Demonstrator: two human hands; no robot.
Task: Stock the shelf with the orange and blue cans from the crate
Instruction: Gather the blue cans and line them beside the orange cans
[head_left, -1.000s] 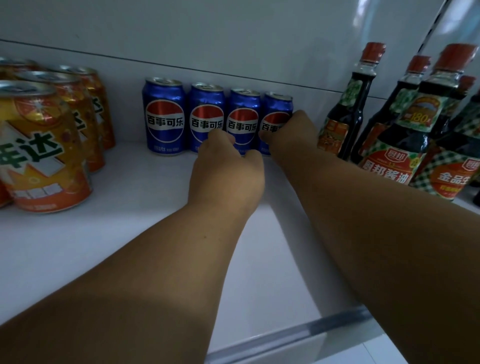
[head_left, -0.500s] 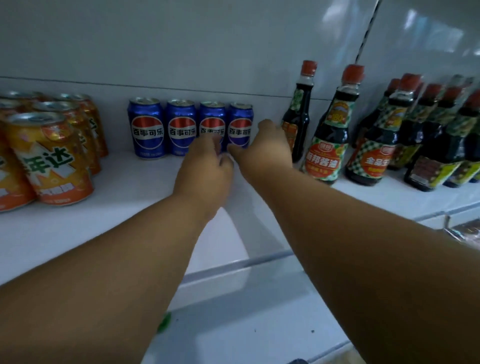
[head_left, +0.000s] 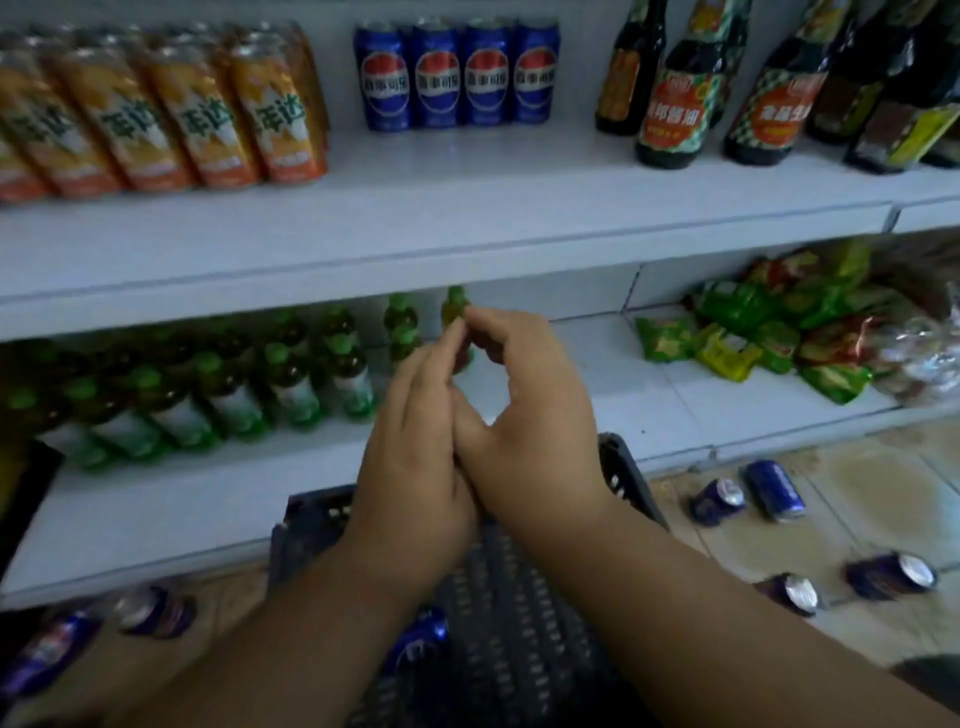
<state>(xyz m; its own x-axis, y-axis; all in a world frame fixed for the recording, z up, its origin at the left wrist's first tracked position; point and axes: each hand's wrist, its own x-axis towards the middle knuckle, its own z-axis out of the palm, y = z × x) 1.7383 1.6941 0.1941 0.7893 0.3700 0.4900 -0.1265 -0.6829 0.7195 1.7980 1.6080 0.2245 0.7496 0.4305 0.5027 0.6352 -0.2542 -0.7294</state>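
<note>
- Both hands pulled back off the blue cans (head_left: 457, 78); four stand at the shelf (head_left: 467, 208) back.
- Left hand (head_left: 415, 441) and right hand (head_left: 524, 415) empty, loosely curled, touching above the crate (head_left: 623, 467).
- Risk: floor cans (head_left: 774, 491) roll or get kicked.

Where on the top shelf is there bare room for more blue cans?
In front of the four blue cans, to the shelf's front edge, and between them and the dark sauce bottles. The orange cans crowd the left.
</note>
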